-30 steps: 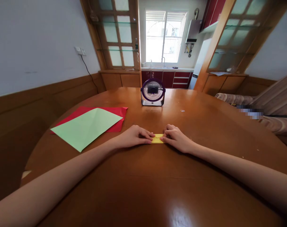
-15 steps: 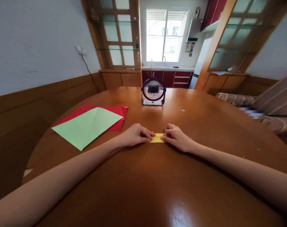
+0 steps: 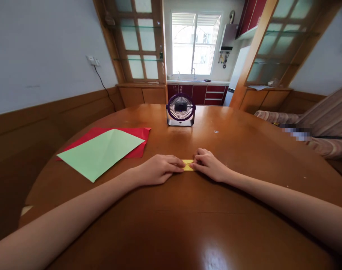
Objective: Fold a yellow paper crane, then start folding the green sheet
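So you've got both hands down flat on that small folded strip of yellow paper (image 3: 188,165), which sits on the round glossy brown wooden table (image 3: 187,225) right between your fingertips. Your left hand (image 3: 156,169) has its fingers stretched out along the strip, pressing it down and covering most of its left half, and your right hand (image 3: 208,163) is curled with the fingertips pinned on the right end. Neither hand is really gripping it; it's more a press against the tabletop, with only a short bit of yellow showing between them. I can't tell if a thumb is tucked under an edge. This thing looks super light and thin, probably a bit springy where it's layered, so I'd guess it'll slide on that shiny wood the moment you ease off. Best hold is likely at the two short ends, pinching through all the layers, since the middle would just buckle. Off to the left of your left hand, well apart, there's a light green sheet of paper (image 3: 101,152) lying on top of a red sheet of paper (image 3: 138,133). Straight out past your fingertips stands a small purple desk fan (image 3: 181,109), and it faces you.
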The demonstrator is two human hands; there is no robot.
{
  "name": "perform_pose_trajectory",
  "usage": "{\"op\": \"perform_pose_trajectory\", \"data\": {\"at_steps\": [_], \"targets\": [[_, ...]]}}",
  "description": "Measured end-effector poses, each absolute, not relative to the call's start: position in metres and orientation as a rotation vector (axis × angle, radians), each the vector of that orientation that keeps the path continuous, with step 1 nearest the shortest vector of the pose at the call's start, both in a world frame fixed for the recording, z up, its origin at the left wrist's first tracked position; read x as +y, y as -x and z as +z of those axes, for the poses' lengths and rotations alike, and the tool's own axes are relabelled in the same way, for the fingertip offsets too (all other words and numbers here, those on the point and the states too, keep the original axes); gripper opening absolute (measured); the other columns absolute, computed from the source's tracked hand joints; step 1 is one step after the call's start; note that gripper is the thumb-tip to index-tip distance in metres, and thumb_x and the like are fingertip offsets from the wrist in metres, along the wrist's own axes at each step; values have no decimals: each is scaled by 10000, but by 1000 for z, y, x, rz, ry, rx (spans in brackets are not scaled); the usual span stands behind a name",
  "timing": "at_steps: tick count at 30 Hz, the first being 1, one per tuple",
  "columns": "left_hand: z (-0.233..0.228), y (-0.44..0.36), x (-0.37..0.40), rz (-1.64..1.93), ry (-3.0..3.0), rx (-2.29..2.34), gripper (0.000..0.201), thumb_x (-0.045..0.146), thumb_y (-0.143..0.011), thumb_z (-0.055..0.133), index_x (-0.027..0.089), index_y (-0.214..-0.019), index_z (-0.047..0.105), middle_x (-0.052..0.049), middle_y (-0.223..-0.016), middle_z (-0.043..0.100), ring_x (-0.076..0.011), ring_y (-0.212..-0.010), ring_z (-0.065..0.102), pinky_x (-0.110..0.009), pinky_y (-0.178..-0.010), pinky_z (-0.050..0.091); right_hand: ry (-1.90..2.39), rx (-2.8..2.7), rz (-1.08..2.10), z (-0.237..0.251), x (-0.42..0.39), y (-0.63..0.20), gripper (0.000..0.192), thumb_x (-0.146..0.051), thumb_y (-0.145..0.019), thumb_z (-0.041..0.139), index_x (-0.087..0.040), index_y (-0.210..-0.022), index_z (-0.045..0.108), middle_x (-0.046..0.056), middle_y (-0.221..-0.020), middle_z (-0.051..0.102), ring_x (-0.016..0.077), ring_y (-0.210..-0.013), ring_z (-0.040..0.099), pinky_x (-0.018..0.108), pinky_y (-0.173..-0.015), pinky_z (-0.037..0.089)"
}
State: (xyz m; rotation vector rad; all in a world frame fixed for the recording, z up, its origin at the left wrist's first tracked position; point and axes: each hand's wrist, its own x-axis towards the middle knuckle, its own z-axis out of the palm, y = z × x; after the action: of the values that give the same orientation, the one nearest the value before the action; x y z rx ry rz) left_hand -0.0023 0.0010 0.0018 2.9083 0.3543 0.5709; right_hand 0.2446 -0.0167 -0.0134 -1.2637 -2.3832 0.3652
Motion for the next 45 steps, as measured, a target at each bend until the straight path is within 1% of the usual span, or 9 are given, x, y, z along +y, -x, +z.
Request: {"op": "perform_pose_trajectory", "data": {"at_steps": [5,19,22,26,31,36,41,43,45], "targets": [[4,0,-5,522,-3242,287,311,137,-923,398,146,-1100,653,-97,-1039,688,-205,-890,619,-339,-789,518,1259,-2378,354,-14,-16,-245,293,-331,-939,506,-159,-707,555,51,-870,492,189,-851,467,354,-811,389],[-7,2,-6,619,-3324,306,278,171,-901,433,137,-1098,626,-71,-1050,693,-183,-845,638,-297,-716,532,1251,-2386,333,-15,-17,-244,284,-321,-932,506,-167,-696,538,54,-876,502,196,-859,468,358,-819,389],[-7,0,-8,627,-3318,324,271,166,-882,443,128,-1071,633,-72,-992,697,-185,-807,627,-299,-702,526,1260,-2386,327,-14,-17,-244,290,-318,-935,502,-166,-691,534,52,-870,496,196,-854,464,357,-811,385],[-6,-5,-13,663,-3271,422,262,166,-869,446,135,-1035,647,-59,-846,675,-175,-733,600,-289,-660,505,1258,-2392,321,-15,-17,-245,291,-326,-939,496,-163,-702,539,50,-869,490,193,-849,462,360,-809,381],[-4,-9,-17,565,-3302,463,339,235,-916,427,172,-1210,584,-59,-926,649,-186,-781,576,-310,-683,492,1242,-2375,318,-16,-16,-245,290,-316,-935,499,-162,-692,540,47,-857,493,186,-830,463,352,-791,383],[-2,-10,-17,453,-3317,498,349,259,-914,425,178,-1213,585,-74,-956,624,-199,-803,546,-332,-706,475,1236,-2362,341,-14,-18,-245,296,-331,-930,515,-160,-690,541,48,-852,495,186,-832,465,352,-793,391],[0,-10,-16,456,-3276,501,353,240,-907,432,182,-1207,610,-87,-964,610,-199,-819,542,-330,-735,470,1167,-2316,412,-13,-21,-252,263,-312,-918,537,-165,-699,539,51,-864,520,183,-852,491,333,-787,412],[-1,-9,-15,484,-3241,502,354,224,-905,434,197,-1204,621,-93,-1020,608,-199,-859,553,-336,-782,473,1142,-2300,438,-14,-21,-255,256,-307,-915,540,-165,-702,549,56,-884,527,185,-866,502,337,-805,420],[-2,-9,-14,524,-3207,489,366,212,-902,440,210,-1225,613,-98,-1147,601,-205,-915,557,-354,-832,471,1131,-2296,452,-15,-20,-258,252,-311,-914,544,-165,-709,558,59,-899,530,187,-881,507,345,-825,423]]}}
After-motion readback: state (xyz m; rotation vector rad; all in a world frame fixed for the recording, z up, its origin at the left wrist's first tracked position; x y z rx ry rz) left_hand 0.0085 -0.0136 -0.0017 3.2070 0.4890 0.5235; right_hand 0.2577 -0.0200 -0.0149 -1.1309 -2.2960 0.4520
